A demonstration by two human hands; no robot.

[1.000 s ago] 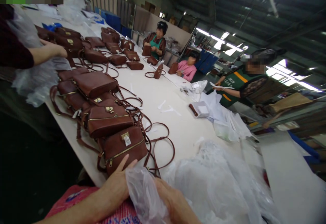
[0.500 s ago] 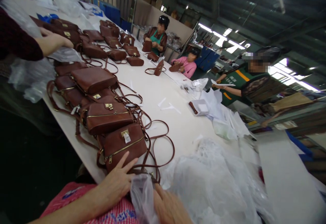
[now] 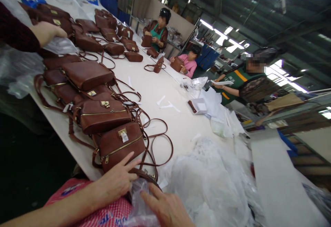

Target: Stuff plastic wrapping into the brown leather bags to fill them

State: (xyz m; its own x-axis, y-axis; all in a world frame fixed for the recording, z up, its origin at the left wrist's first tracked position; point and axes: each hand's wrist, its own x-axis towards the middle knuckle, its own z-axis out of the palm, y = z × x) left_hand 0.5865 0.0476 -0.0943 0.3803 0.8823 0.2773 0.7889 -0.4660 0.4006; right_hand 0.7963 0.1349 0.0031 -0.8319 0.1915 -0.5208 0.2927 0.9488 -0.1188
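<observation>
Low in the head view, my left hand [image 3: 115,180] has two fingers stretched out over the near brown handbag [image 3: 122,146]. Its lower fingers and thumb are pinched at a clear plastic bag [image 3: 138,199]. Opposite it, my right hand [image 3: 168,204] grips the same plastic, its fingertips by a dark brown strap [image 3: 146,176] that curves between both hands. Whatever lies under the plastic is mostly hidden. The near handbag has a gold zip and a wrapped clasp; another brown handbag [image 3: 103,115] rests just behind it.
More brown bags [image 3: 88,73] are piled along the left side of the white table [image 3: 155,123]. A heap of clear plastic [image 3: 207,182] lies at right. Another person's hand [image 3: 48,32] reaches in at left. Several people work along the far side, one in a green vest [image 3: 232,82].
The view has shifted, so the table and bags sit slightly further left and up. My right hand has come up along the plastic, which now bunches lower between my hands.
</observation>
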